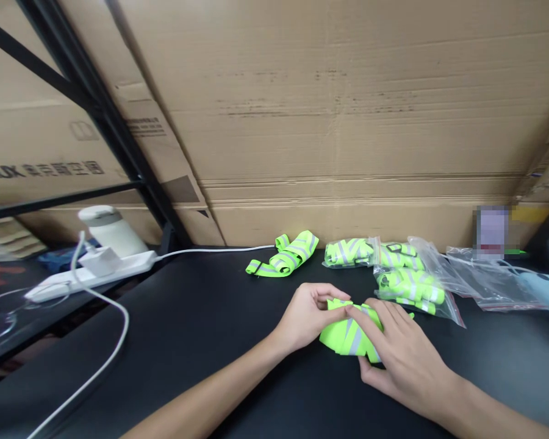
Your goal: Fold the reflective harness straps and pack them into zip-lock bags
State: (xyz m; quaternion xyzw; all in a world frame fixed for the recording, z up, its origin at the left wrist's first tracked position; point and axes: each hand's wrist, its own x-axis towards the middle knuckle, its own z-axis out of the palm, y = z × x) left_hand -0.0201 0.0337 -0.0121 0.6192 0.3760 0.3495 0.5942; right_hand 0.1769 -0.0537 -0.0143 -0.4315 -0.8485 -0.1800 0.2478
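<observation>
Between my two hands is a bundle of neon-yellow reflective strap (348,335) with silver-grey stripes, folded over itself just above the black table. My left hand (307,317) pinches its upper left edge between thumb and fingers. On the other side, my right hand (400,341) grips the bundle, with fingers over the top and the thumb below. Behind my hands lies a loose reflective strap (288,256), partly coiled with a black buckle at its left end. Clear plastic bags (350,251) holding similar rolled straps lie beyond my right hand.
Flat clear bags (480,289) and a light-blue device (544,292) lie at the right. A white power strip (91,274) with a cable and a white bottle (112,228) stand at the left, by a black metal frame (114,131). Cardboard (348,122) backs the black table (174,323).
</observation>
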